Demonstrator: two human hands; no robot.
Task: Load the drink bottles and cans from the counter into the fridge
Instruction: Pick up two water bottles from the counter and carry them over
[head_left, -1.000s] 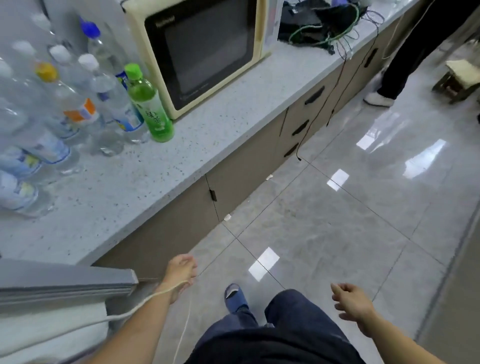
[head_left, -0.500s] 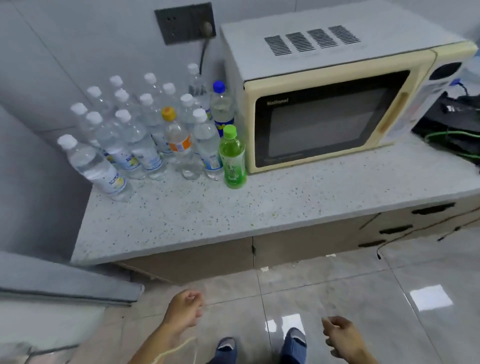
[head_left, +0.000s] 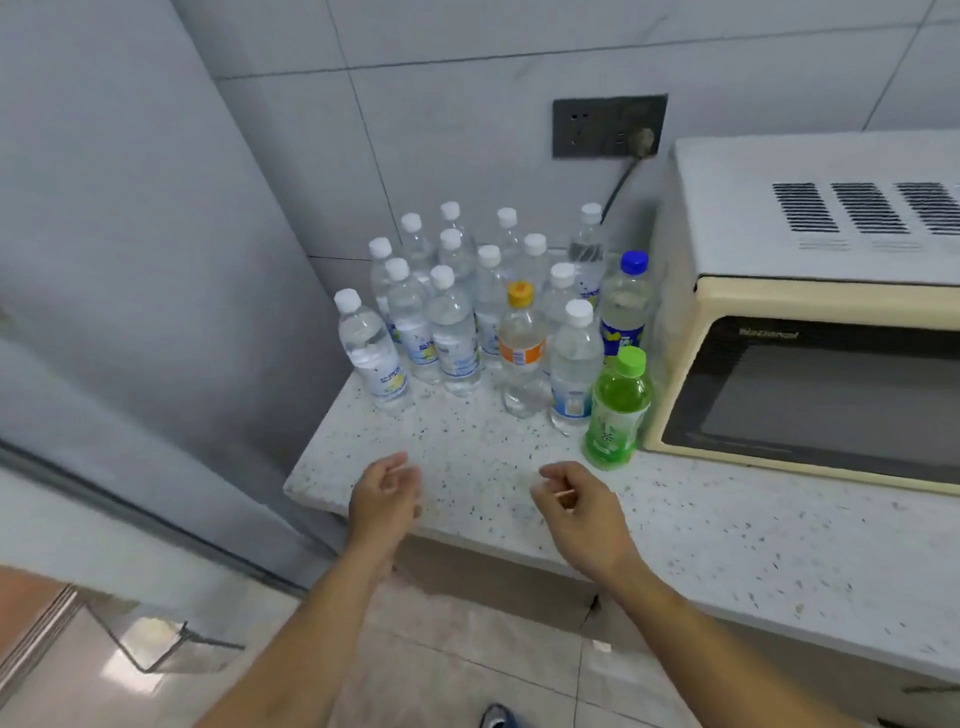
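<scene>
Several clear water bottles with white caps (head_left: 453, 332) stand clustered at the back left of the speckled counter (head_left: 467, 452). Among them are an orange-capped bottle (head_left: 521, 348), a blue-capped bottle (head_left: 626, 306) and, at the front right, a green tea bottle (head_left: 616, 410). My left hand (head_left: 385, 499) and my right hand (head_left: 577, 512) hover over the counter's front edge, fingers loosely curled, holding nothing. Both are a hand's length short of the nearest bottles. The grey fridge (head_left: 130, 286) stands at the left, its open door edge (head_left: 62, 525) in the lower left.
A cream microwave (head_left: 810, 332) sits on the counter right of the bottles, close to the green bottle. A wall socket (head_left: 608, 124) with a plug and cable is behind. Cabinet fronts (head_left: 498, 582) lie under the counter, with tiled floor below.
My view swung from the floor to face the bottles. Both hands rose from beside my legs to the counter's front edge.
</scene>
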